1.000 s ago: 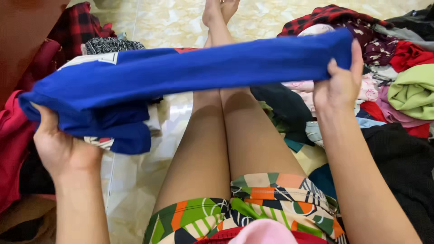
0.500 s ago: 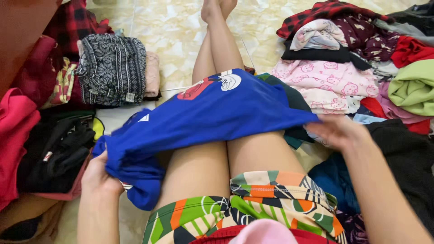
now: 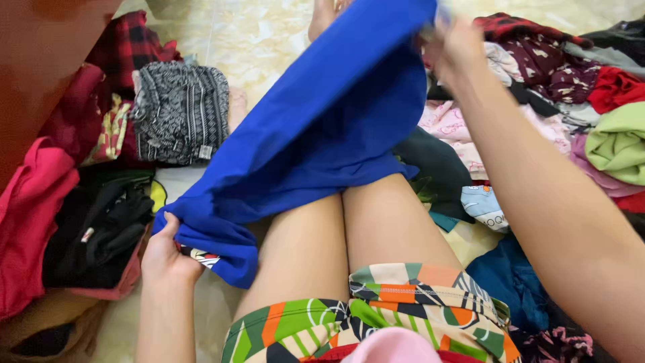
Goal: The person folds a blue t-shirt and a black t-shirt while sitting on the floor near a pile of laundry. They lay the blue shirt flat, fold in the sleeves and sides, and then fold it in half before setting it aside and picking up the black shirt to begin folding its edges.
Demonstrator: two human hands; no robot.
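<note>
A person sits on a pale tiled floor (image 3: 269,40) with bare legs (image 3: 349,242) stretched forward, seen from above. Both hands hold a bright blue shirt (image 3: 329,128), which is stretched on a slant across the thighs, from low on the left to high on the right. The left hand (image 3: 168,252) is low, beside the left thigh, fingers closed around a bunched corner of the shirt; a bit of white, red and black print shows in the fold there. The right hand (image 3: 457,50) is raised near the top of the view, blurred, gripping the shirt's upper edge; how tightly its fingers are closed cannot be told. The person wears shorts (image 3: 376,316) patterned in green, orange, black and white. To the left lie folded clothes: a black and white patterned piece (image 3: 178,114), a red plaid one (image 3: 127,47) behind it, a black garment (image 3: 101,228) nearer the person, and a pink one (image 3: 30,215) at the far left edge. A reddish-brown wooden surface (image 3: 40,60) fills the upper left corner. To the right is a loose heap of clothes, including a pale pink printed piece (image 3: 450,128), a maroon floral one (image 3: 544,67), a red one (image 3: 615,87) and a light green one (image 3: 618,141). A dark blue garment (image 3: 510,282) lies under the right forearm.
</note>
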